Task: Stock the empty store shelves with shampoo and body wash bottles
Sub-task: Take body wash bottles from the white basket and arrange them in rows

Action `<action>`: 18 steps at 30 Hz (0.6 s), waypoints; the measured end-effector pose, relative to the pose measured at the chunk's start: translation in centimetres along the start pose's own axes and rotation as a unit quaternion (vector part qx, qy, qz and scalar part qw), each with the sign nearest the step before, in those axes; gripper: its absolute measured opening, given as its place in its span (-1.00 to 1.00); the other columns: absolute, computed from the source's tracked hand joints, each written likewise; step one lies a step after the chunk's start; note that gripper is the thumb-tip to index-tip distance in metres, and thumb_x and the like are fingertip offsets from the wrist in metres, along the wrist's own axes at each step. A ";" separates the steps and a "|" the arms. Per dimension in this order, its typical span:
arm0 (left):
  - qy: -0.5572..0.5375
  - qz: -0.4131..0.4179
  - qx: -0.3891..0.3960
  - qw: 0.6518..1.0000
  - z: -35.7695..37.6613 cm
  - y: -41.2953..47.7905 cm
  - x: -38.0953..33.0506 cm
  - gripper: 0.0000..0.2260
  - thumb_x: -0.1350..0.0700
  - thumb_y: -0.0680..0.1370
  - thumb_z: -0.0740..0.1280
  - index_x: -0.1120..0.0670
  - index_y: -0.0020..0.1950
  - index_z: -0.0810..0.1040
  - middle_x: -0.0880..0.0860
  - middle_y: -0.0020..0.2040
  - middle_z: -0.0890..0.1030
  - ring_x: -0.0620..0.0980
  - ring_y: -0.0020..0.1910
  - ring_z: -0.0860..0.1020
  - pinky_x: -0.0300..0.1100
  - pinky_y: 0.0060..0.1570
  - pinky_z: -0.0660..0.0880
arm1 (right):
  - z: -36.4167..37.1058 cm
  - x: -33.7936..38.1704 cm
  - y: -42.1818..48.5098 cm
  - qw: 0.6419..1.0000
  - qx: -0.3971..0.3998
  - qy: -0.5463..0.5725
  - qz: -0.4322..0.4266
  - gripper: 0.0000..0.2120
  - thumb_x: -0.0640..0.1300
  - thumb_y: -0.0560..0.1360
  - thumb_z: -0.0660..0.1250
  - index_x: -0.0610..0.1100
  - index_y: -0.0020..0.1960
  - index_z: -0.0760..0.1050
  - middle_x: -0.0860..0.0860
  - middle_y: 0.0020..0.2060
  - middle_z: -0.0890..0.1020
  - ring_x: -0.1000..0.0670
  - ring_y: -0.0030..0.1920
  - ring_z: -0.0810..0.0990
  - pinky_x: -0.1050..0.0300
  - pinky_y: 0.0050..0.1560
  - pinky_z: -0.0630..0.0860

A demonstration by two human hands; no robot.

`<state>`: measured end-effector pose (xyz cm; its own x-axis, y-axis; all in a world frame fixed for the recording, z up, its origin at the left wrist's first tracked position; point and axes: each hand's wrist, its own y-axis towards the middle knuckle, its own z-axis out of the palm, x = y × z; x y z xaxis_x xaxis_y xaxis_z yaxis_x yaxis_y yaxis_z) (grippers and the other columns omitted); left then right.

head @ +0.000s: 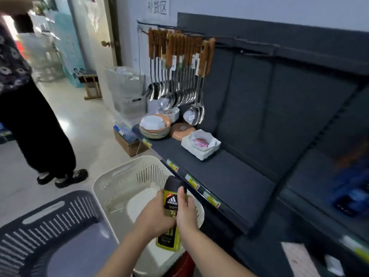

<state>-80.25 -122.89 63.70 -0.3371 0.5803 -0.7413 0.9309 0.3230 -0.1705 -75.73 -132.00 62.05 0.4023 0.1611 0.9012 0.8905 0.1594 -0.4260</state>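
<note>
The bottle [172, 200] is held over the cream basket [119, 179] with both grips on it. The left grip [152, 215] curls round its left flank; the right grip [185, 213] wraps its right flank, thumb laid up beside the label.

Its long axis runs about 6 to 12 o'clock, black cap at 12, tipped a shade toward 1. A yellow-green end shows below the grips at 6; whether that is the same bottle or a second one I cannot tell.

The shelf [223, 176] lies at 2 o'clock from the grips; its front lip, with price tags [191, 181], runs just beside the basket's rim. Bowls [154, 126] and a white dish [200, 143] stand on it well off, at 12 to 1 o'clock.

The right grip is the nearer to the shelf, so the placing looks like its job: a carry up and toward 2 o'clock, over the lip, with the left grip letting go. The axis is near upright, so little turning should be needed; the lip is the thing to catch on.

A dark basket [50, 218] sits at 8 o'clock; another person stands at 10 o'clock.
</note>
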 end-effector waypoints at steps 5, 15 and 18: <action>0.061 0.120 0.059 0.989 4.1 -2.1 -6.5 -0.42 -0.14 0.29 0.37 0.01 0.21 0.27 -0.08 -0.07 0.59 -0.05 -0.08 0.59 -0.14 -0.17 0.53 | -7.4 0.1 -3.9 0.990 -0.122 0.071 -0.025 -0.33 0.47 0.38 0.21 -0.05 0.19 0.48 -0.02 0.19 0.60 -0.01 0.14 0.55 0.09 0.24 0.40; -0.003 0.298 0.183 0.937 15.1 -8.7 -20.7 -0.55 -0.15 0.23 0.46 -0.16 0.04 0.39 -0.15 -0.18 0.63 -0.22 -0.20 0.60 -0.12 -0.15 0.59 | -27.8 -0.1 -11.5 0.947 -0.263 0.128 -0.133 -0.60 0.12 0.59 0.20 -0.17 -0.05 0.64 -0.04 -0.19 0.73 0.09 -0.17 0.69 0.33 -0.21 0.51; -0.026 0.342 0.208 0.916 18.5 -11.0 -24.2 -0.50 -0.10 0.25 0.49 -0.19 0.11 0.38 -0.17 -0.17 0.63 -0.26 -0.20 0.59 -0.18 -0.15 0.58 | -32.7 -1.0 -13.9 0.929 -0.301 0.133 -0.173 -0.62 0.07 0.60 0.18 -0.18 -0.05 0.64 -0.04 -0.19 0.73 0.04 -0.13 0.70 0.29 -0.15 0.53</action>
<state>-79.76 -154.36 71.53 0.3415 0.5008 -0.7953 0.8987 -0.4217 0.1204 -81.51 -166.26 69.64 0.0381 -0.0573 0.9976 0.9014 -0.4288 -0.0590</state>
